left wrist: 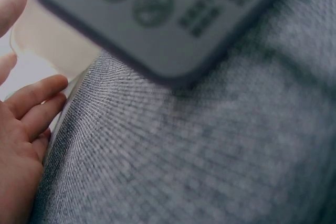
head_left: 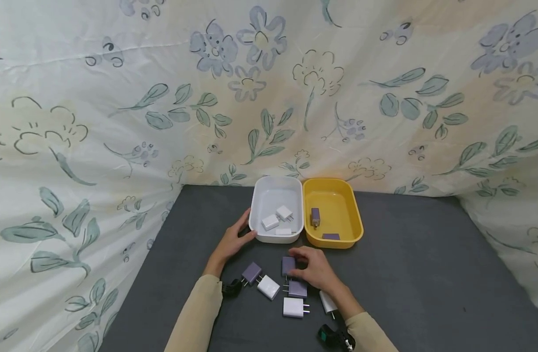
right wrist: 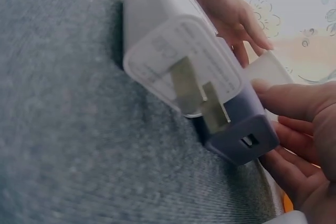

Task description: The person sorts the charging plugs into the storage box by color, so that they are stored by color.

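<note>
My left hand (head_left: 231, 243) rests against the left side of the white plastic bin (head_left: 278, 183), its fingers fairly straight in the left wrist view. Between the thumb and fingers of my right hand (head_left: 315, 268) is a purple wall charger (head_left: 288, 264), pinched on the table. Just below it lies another purple charger (head_left: 298, 289), its port visible in the right wrist view, and then a white charger (head_left: 293, 307) with prongs pointing right. Farther left sit one more purple charger (head_left: 252, 272) and a white charger (head_left: 268, 287). My right wrist partly covers another white charger (head_left: 327, 301).
Inside the white bin are three white chargers (head_left: 270, 222). A yellow bin (head_left: 354, 215) stands against its right side, with two purple chargers (head_left: 315, 216) in it. Both stand near the back edge of the dark grey table (head_left: 418, 274), before a floral cloth (head_left: 269, 112).
</note>
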Tool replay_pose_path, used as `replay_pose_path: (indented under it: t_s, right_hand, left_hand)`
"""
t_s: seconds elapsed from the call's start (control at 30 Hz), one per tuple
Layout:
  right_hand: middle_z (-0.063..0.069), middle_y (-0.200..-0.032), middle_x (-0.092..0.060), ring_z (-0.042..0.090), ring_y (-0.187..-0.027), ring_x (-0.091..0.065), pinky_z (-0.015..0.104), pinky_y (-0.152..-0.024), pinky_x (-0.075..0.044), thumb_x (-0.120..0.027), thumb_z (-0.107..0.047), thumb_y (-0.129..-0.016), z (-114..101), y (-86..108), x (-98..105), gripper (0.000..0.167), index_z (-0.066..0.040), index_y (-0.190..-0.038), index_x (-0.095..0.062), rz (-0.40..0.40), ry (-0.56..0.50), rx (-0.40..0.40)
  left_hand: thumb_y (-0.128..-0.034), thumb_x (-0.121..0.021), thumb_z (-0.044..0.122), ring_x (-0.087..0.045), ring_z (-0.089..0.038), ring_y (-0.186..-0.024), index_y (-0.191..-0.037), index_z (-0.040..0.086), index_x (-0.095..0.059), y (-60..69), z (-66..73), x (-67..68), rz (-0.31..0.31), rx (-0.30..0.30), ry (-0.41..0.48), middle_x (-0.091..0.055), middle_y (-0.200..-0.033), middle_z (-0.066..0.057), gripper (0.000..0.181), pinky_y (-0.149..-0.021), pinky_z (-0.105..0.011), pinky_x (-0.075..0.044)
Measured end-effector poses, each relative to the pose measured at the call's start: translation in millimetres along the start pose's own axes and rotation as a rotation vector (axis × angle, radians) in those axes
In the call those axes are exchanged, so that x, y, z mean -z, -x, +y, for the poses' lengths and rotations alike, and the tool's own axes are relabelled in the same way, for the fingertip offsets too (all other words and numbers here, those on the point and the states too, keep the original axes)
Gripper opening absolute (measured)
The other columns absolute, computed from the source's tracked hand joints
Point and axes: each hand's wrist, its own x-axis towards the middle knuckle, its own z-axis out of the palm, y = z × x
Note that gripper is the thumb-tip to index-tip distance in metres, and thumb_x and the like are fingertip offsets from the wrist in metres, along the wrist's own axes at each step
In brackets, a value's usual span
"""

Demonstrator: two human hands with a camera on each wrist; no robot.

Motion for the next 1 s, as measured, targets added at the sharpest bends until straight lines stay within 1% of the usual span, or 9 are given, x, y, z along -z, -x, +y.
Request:
replay_pose_path:
  t_s: [0.13,0.23,0.27,0.47,0.53,0.7,1.0]
  right_hand:
    - [0.012,-0.114,-0.068,0.024,-0.104,-0.067,0.031,-0.088,-0.055,-0.088,-0.009,-0.069,2,-0.4,0,0.054,0.001,-0.118,-0.066,-0.034,-0.018,0.004]
    - [0.013,-0.115,-0.067,0.025,-0.107,-0.066,0.032,-0.09,-0.054,-0.087,-0.007,-0.069,3,-0.2,1,0.057,0.002,-0.12,-0.065,-0.052,-0.038,0.005]
    - [0.013,-0.115,-0.067,0.025,-0.107,-0.066,0.032,-0.09,-0.054,-0.087,-0.006,-0.069,4,-0.1,1,0.057,0.002,-0.121,-0.064,-0.055,-0.044,0.003]
    - [0.014,-0.116,-0.066,0.027,-0.109,-0.065,0.033,-0.091,-0.054,-0.086,-0.005,-0.07,3,-0.3,2,0.057,0.002,-0.122,-0.064,-0.059,-0.065,-0.008]
    - [0.014,-0.116,-0.067,0.027,-0.108,-0.066,0.032,-0.091,-0.054,-0.086,-0.005,-0.07,3,-0.5,2,0.057,0.003,-0.121,-0.064,-0.053,-0.063,-0.002]
    - [0.014,-0.115,-0.067,0.026,-0.106,-0.066,0.032,-0.089,-0.055,-0.086,-0.005,-0.07,2,-0.7,1,0.055,0.002,-0.12,-0.065,-0.044,-0.047,0.008]
    - [0.012,-0.113,-0.067,0.025,-0.105,-0.066,0.031,-0.088,-0.055,-0.087,-0.007,-0.07,6,-1.7,-1,0.053,0.0,-0.118,-0.066,-0.037,-0.039,0.02]
  left_hand:
    - [-0.0916,-0.068,0.033,-0.038,-0.028,-0.143,-0.156,0.031,-0.024,0.5,-1.0,-0.6,0.006,-0.005,-0.003,-0.053,-0.145,-0.005,0.078,-0.116,-0.057,-0.026]
    - [-0.0924,-0.067,0.033,-0.038,-0.029,-0.143,-0.156,0.028,-0.023,0.6,-0.6,-0.7,0.002,-0.012,-0.005,-0.053,-0.145,-0.006,0.078,-0.115,-0.058,-0.026]
    - [-0.0925,-0.067,0.032,-0.037,-0.029,-0.144,-0.156,0.028,-0.023,1.7,4.5,0.7,-0.008,-0.003,0.001,-0.052,-0.146,-0.007,0.078,-0.115,-0.058,-0.025]
    - [-0.0938,-0.066,0.027,-0.034,-0.031,-0.145,-0.156,0.025,-0.021,10.8,38.0,8.8,-0.064,0.008,0.016,-0.048,-0.148,-0.013,0.077,-0.116,-0.058,-0.024]
    - [-0.0939,-0.065,0.028,-0.035,-0.031,-0.144,-0.156,0.024,-0.021,11.0,38.8,8.8,-0.064,0.001,0.011,-0.048,-0.148,-0.013,0.077,-0.116,-0.057,-0.024]
    - [-0.0939,-0.065,0.029,-0.036,-0.032,-0.144,-0.157,0.019,-0.021,10.6,38.3,9.7,-0.064,0.017,-0.003,-0.049,-0.147,-0.014,0.078,-0.116,-0.057,-0.025]
    - [-0.0944,-0.065,0.025,-0.034,-0.032,-0.144,-0.157,0.02,-0.02,10.4,35.6,9.4,-0.069,0.017,0.001,-0.047,-0.148,-0.015,0.077,-0.116,-0.058,-0.024]
